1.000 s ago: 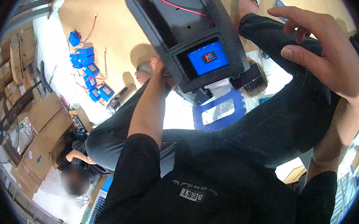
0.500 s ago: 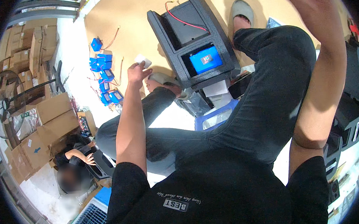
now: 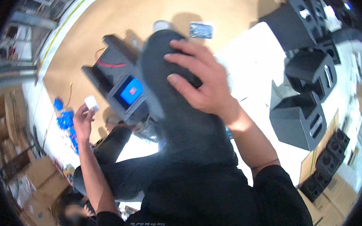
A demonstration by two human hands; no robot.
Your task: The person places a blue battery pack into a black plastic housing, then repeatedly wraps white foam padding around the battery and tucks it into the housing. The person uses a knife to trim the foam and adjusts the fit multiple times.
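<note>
My left hand [image 3: 83,122] is closed around a small white piece [image 3: 91,102], pinched at the fingertips; its exact kind is unclear. To its right stands a black speaker cabinet [image 3: 99,85], lying tilted on the floor. A blue battery pack [image 3: 131,91] sits in its lower compartment, and a red wire [image 3: 111,65] lies across the upper one. Left of my left hand are several small blue battery packs [image 3: 65,120] with thin wires. With its fingers spread, my right hand [image 3: 206,80] rests on my raised right knee and holds nothing.
Brown sheeting [image 3: 141,12] covers the far floor, with a blue flat packet [image 3: 201,30] on it. Several black cabinets [image 3: 299,120] stand on the right. Loudspeakers [image 3: 327,162] line the lower right. Cardboard boxes [image 3: 39,171] and another person [image 3: 73,217] are at the lower left.
My view has swung to the right, so the cabinet appears farther left. My right hand has come down onto my knee. My left hand still holds the white piece.
</note>
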